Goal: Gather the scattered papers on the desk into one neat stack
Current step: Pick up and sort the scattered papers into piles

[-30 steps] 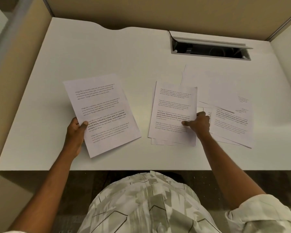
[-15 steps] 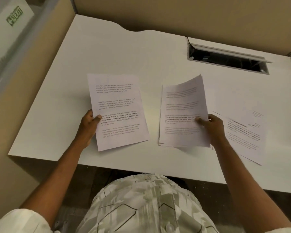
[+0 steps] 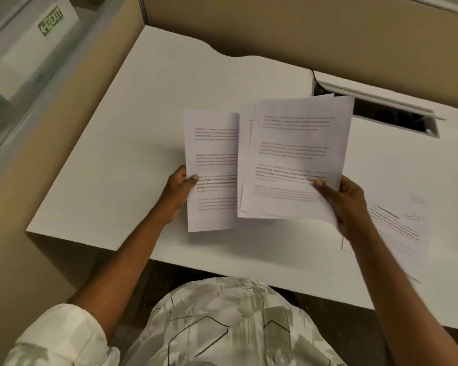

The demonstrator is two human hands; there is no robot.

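Fingers of the left hand pinch the left edge of a single printed sheet, thumb on top of the page; fingers of the right hand clamp the lower right corner of a small sheaf of printed sheets, at least two or three pages fanned unevenly at the top. A second ago both sets of paper lay flat on the table, each pressed under a hand and well apart. Half a second ago the right-hand sheaf was curling up off the surface. Now both are lifted clear and brought together, the sheaf's left edge overlapping the single sheet's right side.

That looks like the merging step: two of the scattered groups are about to become one. They are not yet aligned, since the sheaf sits higher and tilts slightly clockwise against the sheet beneath it, so squaring the edges is probably next, perhaps by tapping them on the table.

The job is only partly done. More loose printed pages lie on the table to the right, partly under the right forearm, overlapping at odd angles; how many there are I cannot tell. Behind the sheaf, the open cable hatch in the table is a place a slipping page could catch or drop into.
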